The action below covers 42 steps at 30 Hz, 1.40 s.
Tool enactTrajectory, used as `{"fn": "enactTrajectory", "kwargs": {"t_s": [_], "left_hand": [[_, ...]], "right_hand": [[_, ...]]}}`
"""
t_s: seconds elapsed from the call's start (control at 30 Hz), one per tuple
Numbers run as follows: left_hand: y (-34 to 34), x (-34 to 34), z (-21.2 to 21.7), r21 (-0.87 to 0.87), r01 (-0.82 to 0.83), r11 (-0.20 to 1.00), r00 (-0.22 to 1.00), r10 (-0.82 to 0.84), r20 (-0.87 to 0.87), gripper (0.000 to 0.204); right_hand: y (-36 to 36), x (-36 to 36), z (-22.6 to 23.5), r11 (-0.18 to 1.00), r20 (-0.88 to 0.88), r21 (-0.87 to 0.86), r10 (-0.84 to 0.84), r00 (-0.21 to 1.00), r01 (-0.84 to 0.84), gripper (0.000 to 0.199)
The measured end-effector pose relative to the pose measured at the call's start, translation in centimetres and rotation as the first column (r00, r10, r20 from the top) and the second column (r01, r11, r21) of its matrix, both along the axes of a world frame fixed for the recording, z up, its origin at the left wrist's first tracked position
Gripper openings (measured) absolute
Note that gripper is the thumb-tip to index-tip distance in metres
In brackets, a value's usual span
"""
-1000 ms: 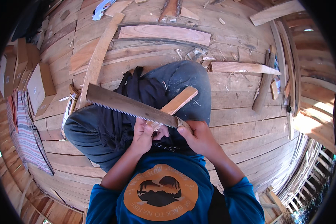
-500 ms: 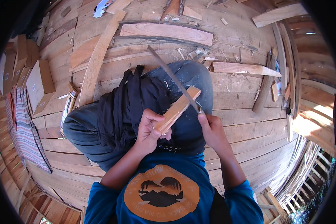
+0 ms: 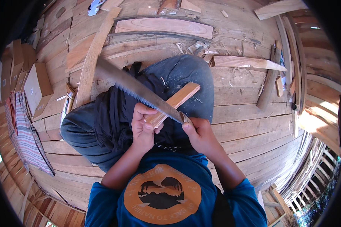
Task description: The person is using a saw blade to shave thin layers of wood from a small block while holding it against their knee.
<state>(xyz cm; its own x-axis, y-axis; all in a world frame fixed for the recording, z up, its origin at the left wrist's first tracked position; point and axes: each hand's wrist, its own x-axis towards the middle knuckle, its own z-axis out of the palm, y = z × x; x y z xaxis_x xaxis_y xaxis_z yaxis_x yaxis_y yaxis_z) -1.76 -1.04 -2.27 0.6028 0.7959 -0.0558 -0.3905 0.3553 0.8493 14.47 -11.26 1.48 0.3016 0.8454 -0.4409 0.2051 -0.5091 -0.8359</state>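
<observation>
My left hand (image 3: 144, 123) grips the near end of a short, narrow block of wood (image 3: 187, 92), which slants up and away to the right above my lap. In my right hand (image 3: 199, 134) is the handle end of a saw (image 3: 140, 92); most of the handle is hidden by my fingers. The saw's grey blade lies across the wood, its toothed edge facing me and its far tip blurred, pointing to the upper left. Whether the blade touches the wood I cannot tell. A dark bundled cloth (image 3: 110, 113) lies over my legs beneath the hands.
Planks lie on the wooden floor: a long one (image 3: 93, 56) at left, a wide one (image 3: 165, 27) ahead, a pointed one (image 3: 246, 62) at right. Wood scraps and shavings (image 3: 201, 49) are scattered ahead. Cardboard boxes (image 3: 38, 89) and a striped cloth (image 3: 28, 132) are at far left.
The saw has turned so its flat side shows, and its tip has swung left. My right hand has come nearer and to the left; the wood has shifted slightly left.
</observation>
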Motion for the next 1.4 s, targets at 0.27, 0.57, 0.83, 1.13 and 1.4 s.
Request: {"fn": "enactTrajectory", "kwargs": {"t_s": [0.27, 0.57, 0.83, 1.13, 1.4], "left_hand": [[-1.0, -0.3, -0.8, 0.137, -0.132, 0.982, 0.979, 0.15, -0.135, 0.049], [-1.8, -0.5, -1.2, 0.099, -0.065, 0.993, 0.998, 0.067, -0.015, 0.05], [-2.0, 0.5, -1.1, 0.248, -0.155, 0.956, 0.969, 0.196, -0.15, 0.051], [-2.0, 0.0, -1.7, 0.234, -0.037, 0.971, 0.998, 0.045, -0.031, 0.043], [-2.9, 0.1, -1.7, 0.242, -0.059, 0.968, 0.998, 0.051, 0.037, 0.045]], "right_hand": [[0.4, -0.7, -0.1, 0.992, -0.056, 0.047, -0.116, 0.992, 0.118, 0.048], [-0.3, 0.7, -0.2, 0.991, 0.039, -0.001, -0.137, 0.99, 0.137, 0.049], [0.0, 0.1, 0.5, 0.997, 0.092, 0.062, -0.042, 0.995, 0.036, 0.049], [-0.2, 1.2, -0.3, 0.998, 0.198, 0.039, -0.063, 0.978, 0.056, 0.051], [-0.3, 2.8, -1.1, 0.979, 0.22, -0.086, -0.16, 0.962, 0.183, 0.052]]}}
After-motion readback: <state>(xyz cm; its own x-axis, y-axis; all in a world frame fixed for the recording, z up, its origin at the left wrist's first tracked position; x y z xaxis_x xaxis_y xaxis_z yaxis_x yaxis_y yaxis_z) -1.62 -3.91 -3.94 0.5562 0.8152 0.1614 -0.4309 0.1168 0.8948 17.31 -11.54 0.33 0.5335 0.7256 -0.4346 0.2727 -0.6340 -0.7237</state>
